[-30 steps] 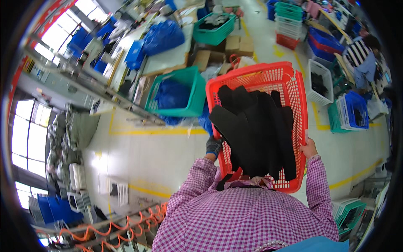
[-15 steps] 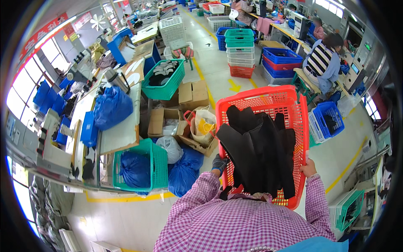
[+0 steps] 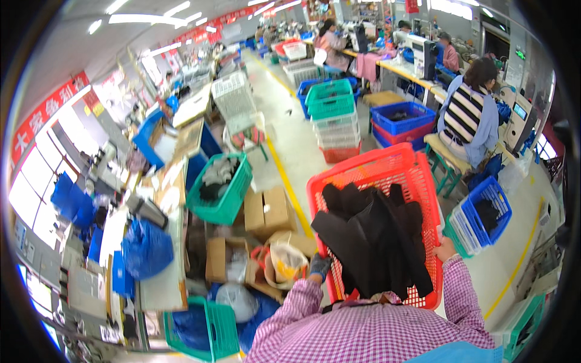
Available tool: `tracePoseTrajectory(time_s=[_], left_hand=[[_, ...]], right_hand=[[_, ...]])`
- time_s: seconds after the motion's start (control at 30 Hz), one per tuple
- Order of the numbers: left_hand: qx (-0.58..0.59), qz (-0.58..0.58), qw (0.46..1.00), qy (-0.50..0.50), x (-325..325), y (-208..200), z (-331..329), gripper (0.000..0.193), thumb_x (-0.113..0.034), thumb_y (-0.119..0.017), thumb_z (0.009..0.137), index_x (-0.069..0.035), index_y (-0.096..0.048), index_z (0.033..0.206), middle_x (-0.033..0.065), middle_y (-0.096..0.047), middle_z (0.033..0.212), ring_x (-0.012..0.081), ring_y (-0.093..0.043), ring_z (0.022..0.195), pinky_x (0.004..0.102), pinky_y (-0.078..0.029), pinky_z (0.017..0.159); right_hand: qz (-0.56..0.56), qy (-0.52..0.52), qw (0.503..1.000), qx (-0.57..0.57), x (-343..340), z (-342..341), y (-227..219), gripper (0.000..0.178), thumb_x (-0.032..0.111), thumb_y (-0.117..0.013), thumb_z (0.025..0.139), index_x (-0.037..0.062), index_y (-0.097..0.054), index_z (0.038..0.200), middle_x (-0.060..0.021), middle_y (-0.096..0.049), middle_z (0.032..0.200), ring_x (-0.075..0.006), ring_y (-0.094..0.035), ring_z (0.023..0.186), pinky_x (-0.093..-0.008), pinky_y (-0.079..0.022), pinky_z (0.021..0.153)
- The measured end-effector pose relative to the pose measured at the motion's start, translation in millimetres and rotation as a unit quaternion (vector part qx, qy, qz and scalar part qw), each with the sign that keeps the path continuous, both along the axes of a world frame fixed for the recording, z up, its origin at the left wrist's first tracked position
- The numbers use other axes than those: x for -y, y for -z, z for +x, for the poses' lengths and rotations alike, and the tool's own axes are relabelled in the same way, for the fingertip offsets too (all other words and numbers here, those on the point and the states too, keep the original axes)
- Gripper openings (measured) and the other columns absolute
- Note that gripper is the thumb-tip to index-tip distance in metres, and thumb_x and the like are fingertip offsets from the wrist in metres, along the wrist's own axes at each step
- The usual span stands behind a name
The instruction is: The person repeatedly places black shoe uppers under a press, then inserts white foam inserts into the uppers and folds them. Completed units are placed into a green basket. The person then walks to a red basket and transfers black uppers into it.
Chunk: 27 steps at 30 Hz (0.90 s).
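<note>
Before my body I carry a red plastic basket point(image 3: 428, 199) with slatted walls, its far end tipped up. Flat black cut pieces point(image 3: 375, 236) lie heaped in it. My left hand point(image 3: 319, 266), in a dark glove, is closed on the basket's left side. Bare, my right hand point(image 3: 446, 249) grips the right side by the rim. Both forearms wear purple checked sleeves, and the fingertips are partly hidden behind the basket wall.
Cardboard boxes point(image 3: 268, 210), a green crate point(image 3: 219, 209) and a worktable point(image 3: 163, 284) stand left of the aisle. Stacked baskets point(image 3: 336, 124) rise ahead. On the right sit a person in a striped top point(image 3: 466, 115) and a blue crate point(image 3: 487, 209).
My view has tilted up, showing more ceiling and far room. Nearby things on the left sit lower and closer. Both hands keep hold of the red basket.
</note>
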State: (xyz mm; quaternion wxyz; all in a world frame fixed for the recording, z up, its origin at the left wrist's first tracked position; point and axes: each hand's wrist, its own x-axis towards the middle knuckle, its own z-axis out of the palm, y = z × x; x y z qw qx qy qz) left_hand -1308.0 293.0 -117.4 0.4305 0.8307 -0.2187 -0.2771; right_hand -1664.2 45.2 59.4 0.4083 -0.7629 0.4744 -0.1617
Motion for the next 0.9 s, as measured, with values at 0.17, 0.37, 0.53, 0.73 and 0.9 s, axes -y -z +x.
tracePoseTrajectory(time_s=[0.17, 0.37, 0.53, 0.73, 0.9], left_hand=[[-0.049, -0.038, 0.989, -0.132, 46.6, -26.2, 48.7, 0.044, -0.026, -0.073, 0.073, -0.001, -0.057, 0.106, 0.0179, -0.066, 0.090, 0.0298, -0.063, 0.082, 0.0388, -0.050, 0.074], [-0.124, -0.133, 0.952, -0.246, 77.6, -11.9, 116.8, 0.041, -0.020, -0.074, 0.075, -0.004, -0.056, 0.108, 0.0122, -0.066, 0.089, 0.0217, -0.062, 0.077, 0.0350, -0.050, 0.068], [-0.082, -0.159, 0.941, -0.287, 128.0, 16.9, 205.4, 0.040, -0.017, -0.074, 0.073, -0.004, -0.058, 0.106, 0.0129, -0.067, 0.095, 0.0244, -0.063, 0.081, 0.0371, -0.050, 0.070], [-0.081, -0.161, 0.940, -0.290, 202.9, -1.0, 343.4, 0.042, -0.013, -0.073, 0.072, -0.002, -0.056, 0.109, 0.0141, -0.066, 0.096, 0.0240, -0.063, 0.084, 0.0369, -0.050, 0.073], [-0.067, -0.197, 0.929, -0.306, 252.1, -10.5, 434.2, 0.040, -0.007, -0.068, 0.072, -0.001, -0.054, 0.109, 0.0144, -0.065, 0.098, 0.0241, -0.062, 0.083, 0.0370, -0.050, 0.074]], right_hand=[[-0.011, -0.085, 0.995, -0.060, 115.0, 101.5, -13.8, 0.043, 0.004, -0.065, 0.055, 0.0007, -0.066, 0.098, -0.0194, -0.067, 0.083, -0.0311, -0.066, 0.082, -0.0374, -0.051, 0.072], [-0.092, -0.180, 0.967, -0.153, 212.0, 247.9, -15.2, 0.034, 0.013, -0.067, 0.060, 0.0028, -0.067, 0.092, -0.0224, -0.065, 0.084, -0.0375, -0.063, 0.086, -0.0431, -0.049, 0.078], [-0.065, -0.226, 0.958, -0.166, 272.8, 378.4, -30.3, 0.029, 0.014, -0.067, 0.063, 0.0007, -0.066, 0.089, -0.0237, -0.065, 0.082, -0.0374, -0.064, 0.083, -0.0431, -0.049, 0.076], [-0.072, -0.222, 0.967, -0.105, 344.6, 511.2, -56.8, 0.027, 0.012, -0.067, 0.062, -0.0014, -0.066, 0.086, -0.0227, -0.065, 0.078, -0.0356, -0.065, 0.077, -0.0415, -0.050, 0.070], [-0.062, -0.239, 0.960, -0.134, 405.7, 611.8, -46.0, 0.037, 0.015, -0.067, 0.065, 0.0016, -0.064, 0.099, -0.0238, -0.065, 0.090, -0.0382, -0.062, 0.090, -0.0427, -0.048, 0.079]])
